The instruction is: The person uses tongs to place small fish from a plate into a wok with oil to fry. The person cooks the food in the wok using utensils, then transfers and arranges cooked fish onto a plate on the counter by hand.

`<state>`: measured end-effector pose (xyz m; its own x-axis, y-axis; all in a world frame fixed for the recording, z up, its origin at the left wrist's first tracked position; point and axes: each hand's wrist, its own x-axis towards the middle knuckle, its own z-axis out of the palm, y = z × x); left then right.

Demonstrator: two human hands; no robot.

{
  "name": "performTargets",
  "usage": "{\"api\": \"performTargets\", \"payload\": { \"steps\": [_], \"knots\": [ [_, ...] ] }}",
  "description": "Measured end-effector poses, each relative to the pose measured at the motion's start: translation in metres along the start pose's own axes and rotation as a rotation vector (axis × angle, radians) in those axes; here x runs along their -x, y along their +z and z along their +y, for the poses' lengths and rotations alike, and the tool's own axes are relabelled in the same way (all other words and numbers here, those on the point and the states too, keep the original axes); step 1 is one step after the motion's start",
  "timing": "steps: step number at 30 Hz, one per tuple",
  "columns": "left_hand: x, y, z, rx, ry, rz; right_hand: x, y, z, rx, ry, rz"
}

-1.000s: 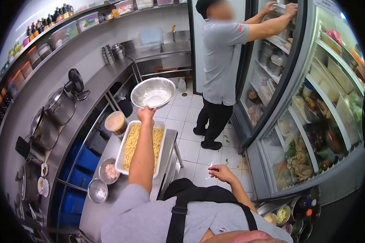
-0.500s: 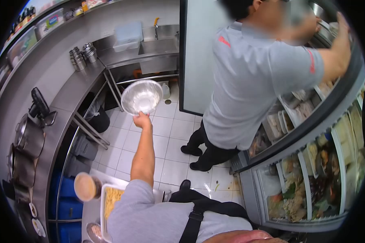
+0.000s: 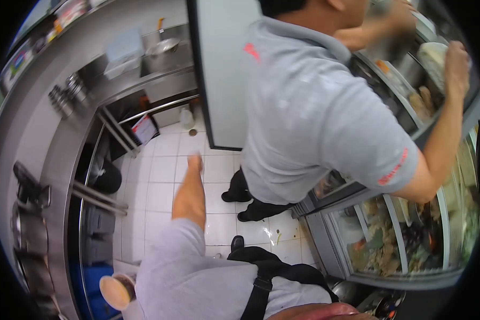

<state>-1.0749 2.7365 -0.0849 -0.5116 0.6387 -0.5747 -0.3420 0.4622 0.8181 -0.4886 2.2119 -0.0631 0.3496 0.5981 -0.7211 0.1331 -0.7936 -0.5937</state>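
Note:
My left arm stretches forward over the tiled floor, and my left hand [image 3: 196,161] is small and blurred, so its fingers cannot be made out. No object shows at it. A shiny metal bowl [image 3: 166,46] rests, tilted, at the sink [image 3: 168,63] in the back corner, apart from my hand. My right hand is out of view.
A co-worker in a grey shirt [image 3: 304,106] stands at the right, reaching into an open fridge [image 3: 400,234] of packed food, one hand at a wrapped pale item [image 3: 433,60]. Pots [image 3: 29,229] line the left counter [image 3: 64,154]. A lidded tub [image 3: 117,292] sits below.
The metal bowl has left my left hand and is now at the sink. My arm has drawn lower, and the view has shifted right. The co-worker leans further into the fridge.

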Motion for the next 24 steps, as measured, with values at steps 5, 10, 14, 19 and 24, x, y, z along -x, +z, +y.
{"api": "performTargets", "payload": {
  "steps": [5, 10, 14, 19, 24],
  "knots": [
    [0.124, 0.055, -0.217, 0.103, -0.5, -0.374, 0.03, -0.016, 0.042, -0.056, 0.018, 0.053],
    [0.218, 0.094, -0.182, 0.407, -0.46, -0.538, 0.088, -0.02, 0.142, -0.188, 0.046, 0.151],
    [0.288, 0.012, -0.207, 0.278, -0.393, -0.85, 0.135, -0.012, 0.247, -0.259, 0.086, 0.211],
    [0.317, -0.077, -0.356, -0.763, -0.381, -0.93, 0.179, 0.016, 0.403, -0.142, -0.013, 0.305],
    [0.488, -0.027, -0.433, -1.674, 0.034, -1.217, 0.237, 0.073, 0.52, -0.171, 0.302, 0.373]
  ]
}}
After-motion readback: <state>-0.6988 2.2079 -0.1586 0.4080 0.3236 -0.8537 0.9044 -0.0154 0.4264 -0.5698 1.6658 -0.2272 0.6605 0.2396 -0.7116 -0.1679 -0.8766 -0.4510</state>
